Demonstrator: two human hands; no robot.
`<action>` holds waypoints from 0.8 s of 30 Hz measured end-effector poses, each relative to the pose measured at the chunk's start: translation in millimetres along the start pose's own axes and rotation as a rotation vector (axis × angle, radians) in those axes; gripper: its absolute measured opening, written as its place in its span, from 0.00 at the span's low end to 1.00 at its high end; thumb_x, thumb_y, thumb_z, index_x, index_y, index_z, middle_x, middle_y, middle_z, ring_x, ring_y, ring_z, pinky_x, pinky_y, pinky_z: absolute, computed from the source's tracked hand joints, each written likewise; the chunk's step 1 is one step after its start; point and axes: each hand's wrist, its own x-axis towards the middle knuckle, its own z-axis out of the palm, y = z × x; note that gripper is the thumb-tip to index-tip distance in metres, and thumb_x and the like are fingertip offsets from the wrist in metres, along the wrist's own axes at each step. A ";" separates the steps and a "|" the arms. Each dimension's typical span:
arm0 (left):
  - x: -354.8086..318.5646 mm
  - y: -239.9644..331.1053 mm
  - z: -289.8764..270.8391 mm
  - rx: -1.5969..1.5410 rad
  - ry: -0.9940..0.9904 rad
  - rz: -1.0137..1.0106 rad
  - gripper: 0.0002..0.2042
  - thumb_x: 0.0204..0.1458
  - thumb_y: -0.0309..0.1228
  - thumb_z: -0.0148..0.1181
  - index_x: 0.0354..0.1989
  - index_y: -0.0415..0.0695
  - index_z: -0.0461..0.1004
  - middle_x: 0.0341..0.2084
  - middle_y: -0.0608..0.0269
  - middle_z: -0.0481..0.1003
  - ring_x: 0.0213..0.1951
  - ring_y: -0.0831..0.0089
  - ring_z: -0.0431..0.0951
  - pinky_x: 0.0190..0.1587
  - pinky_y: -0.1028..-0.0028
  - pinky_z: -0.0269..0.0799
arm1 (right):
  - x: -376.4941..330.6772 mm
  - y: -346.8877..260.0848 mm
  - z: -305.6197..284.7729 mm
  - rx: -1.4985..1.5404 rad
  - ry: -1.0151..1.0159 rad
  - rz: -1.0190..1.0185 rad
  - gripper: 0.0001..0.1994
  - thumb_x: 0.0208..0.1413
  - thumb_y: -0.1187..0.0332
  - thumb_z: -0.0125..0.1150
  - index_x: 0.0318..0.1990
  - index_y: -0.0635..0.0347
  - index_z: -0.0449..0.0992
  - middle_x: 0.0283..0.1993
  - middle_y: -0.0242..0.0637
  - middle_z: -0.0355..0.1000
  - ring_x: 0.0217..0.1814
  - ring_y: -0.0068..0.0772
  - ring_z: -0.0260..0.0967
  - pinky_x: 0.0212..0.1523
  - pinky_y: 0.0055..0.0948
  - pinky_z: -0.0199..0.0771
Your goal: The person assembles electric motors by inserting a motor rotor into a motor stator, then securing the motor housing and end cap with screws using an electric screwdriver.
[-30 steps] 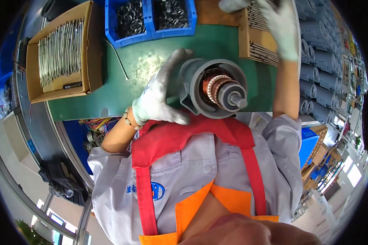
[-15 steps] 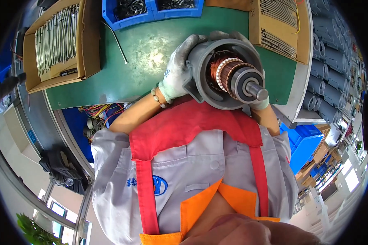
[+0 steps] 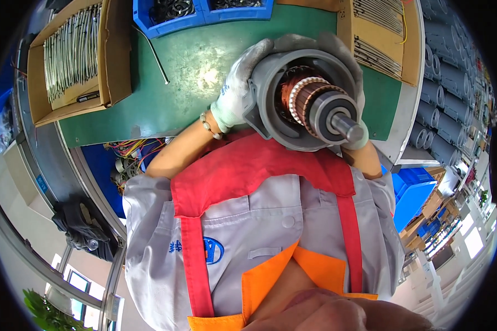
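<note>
We see two gloved hands brought together on one thing: the left hand (image 3: 238, 91) wraps one side of a round grey housing (image 3: 266, 99), and the right hand (image 3: 348, 58) curls over its far rim and down the other side. The right palm is partly hidden. The housing sits between the hands, its mouth tilted up and toward the right wrist; we cannot tell whether its underside touches the counter (image 3: 165, 113).

Inside the housing is a rotor (image 3: 309, 99) with copper windings (image 3: 291, 84), its bearing (image 3: 326, 115) and bare shaft (image 3: 348, 128) poking out near the right wrist. We judge the pair heavy and stiff, worth both hands. The smooth outer wall may slip under gloves, so we would hold it low and wide, from opposite sides. The windings look easiest to harm; we would keep fingers off them.

Beyond the left hand lie a thin rod (image 3: 154, 58) and a carton (image 3: 116, 58); another carton (image 3: 378, 38) stands past the right hand.
</note>
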 end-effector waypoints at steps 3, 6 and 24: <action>-6.9 0.7 4.7 0.074 0.071 -0.078 0.35 0.45 0.32 0.69 0.63 0.39 0.61 0.56 0.46 0.70 0.59 0.47 0.68 0.64 0.56 0.60 | 0.9 8.6 3.2 0.016 0.036 -0.059 0.59 0.30 0.70 0.84 0.70 0.65 0.47 0.67 0.56 0.58 0.68 0.46 0.61 0.66 0.43 0.65; -6.4 4.6 6.7 0.113 0.066 -0.117 0.34 0.45 0.32 0.69 0.62 0.40 0.62 0.56 0.47 0.70 0.59 0.48 0.68 0.64 0.56 0.59 | 0.4 10.1 3.4 0.007 0.061 -0.104 0.59 0.30 0.68 0.85 0.69 0.65 0.47 0.67 0.59 0.57 0.67 0.48 0.62 0.64 0.42 0.68; 19.3 31.0 -17.6 0.231 -0.028 0.086 0.31 0.48 0.37 0.61 0.61 0.35 0.62 0.57 0.44 0.69 0.58 0.47 0.69 0.66 0.52 0.55 | -1.0 -31.6 23.6 -0.151 0.189 0.091 0.61 0.33 0.63 0.83 0.70 0.63 0.41 0.65 0.52 0.62 0.66 0.44 0.63 0.67 0.41 0.61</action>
